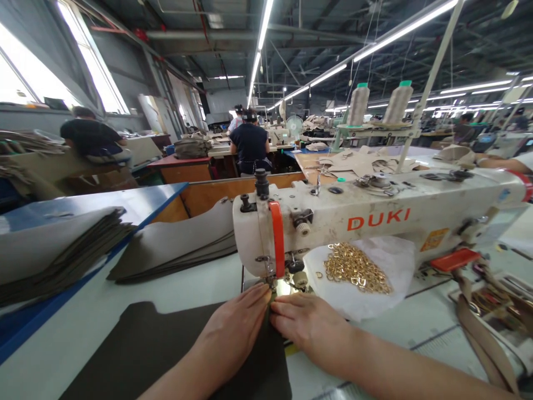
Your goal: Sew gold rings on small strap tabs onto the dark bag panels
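Note:
A dark grey-green fabric panel (166, 344) lies on the pale table of a white sewing machine (325, 214), its far edge at the needle area. My left hand (235, 322) rests on the panel just left of the presser foot (272, 283), fingers together and pressing the cloth. Across from it, my right hand (308, 322) holds the panel's right edge with fingers pressed together, close to the foot. The fingertips of both hands nearly meet in front of the needle, which is too small to make out.
Gold metal rings (358, 269) lie on a white sheet (400, 278) right of the needle. Stacked panels (179, 244) sit behind at left, more (62, 250) on a blue-edged table. Tan straps (478, 339) hang at right. A person (250, 141) sits ahead, another (91, 136) at far left.

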`<action>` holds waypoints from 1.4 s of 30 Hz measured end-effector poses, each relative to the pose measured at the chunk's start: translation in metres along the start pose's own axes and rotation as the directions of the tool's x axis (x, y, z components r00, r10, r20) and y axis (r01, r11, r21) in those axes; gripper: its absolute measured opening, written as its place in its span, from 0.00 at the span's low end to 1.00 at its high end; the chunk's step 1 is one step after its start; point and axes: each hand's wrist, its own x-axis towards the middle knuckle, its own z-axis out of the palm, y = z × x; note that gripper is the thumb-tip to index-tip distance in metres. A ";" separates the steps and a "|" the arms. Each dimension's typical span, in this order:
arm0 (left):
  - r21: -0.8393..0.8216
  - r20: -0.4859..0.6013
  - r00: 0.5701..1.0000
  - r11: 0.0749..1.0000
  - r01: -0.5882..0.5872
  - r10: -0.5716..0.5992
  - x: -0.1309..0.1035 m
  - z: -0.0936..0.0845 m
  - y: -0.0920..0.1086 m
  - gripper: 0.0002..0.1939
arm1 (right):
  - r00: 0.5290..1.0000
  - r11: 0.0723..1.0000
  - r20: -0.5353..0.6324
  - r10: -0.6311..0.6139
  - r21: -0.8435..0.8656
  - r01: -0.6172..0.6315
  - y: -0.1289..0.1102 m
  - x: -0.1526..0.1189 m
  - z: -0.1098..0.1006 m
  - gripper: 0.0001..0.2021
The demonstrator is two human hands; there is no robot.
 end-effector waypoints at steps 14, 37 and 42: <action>0.160 0.003 0.996 0.984 -0.084 0.085 0.008 -0.001 -0.003 0.21 | 1.000 1.000 -0.027 -0.017 0.023 0.017 0.007 0.005 0.006 0.06; 0.013 0.053 0.987 0.988 0.152 -0.152 0.003 0.000 0.001 0.17 | 0.999 1.000 -0.045 -0.021 -0.021 0.020 0.005 0.005 0.008 0.07; -0.064 0.030 0.981 0.979 0.192 -0.190 -0.032 -0.022 0.022 0.16 | 0.977 0.982 -0.106 -0.187 -0.039 0.184 -0.015 -0.005 0.017 0.09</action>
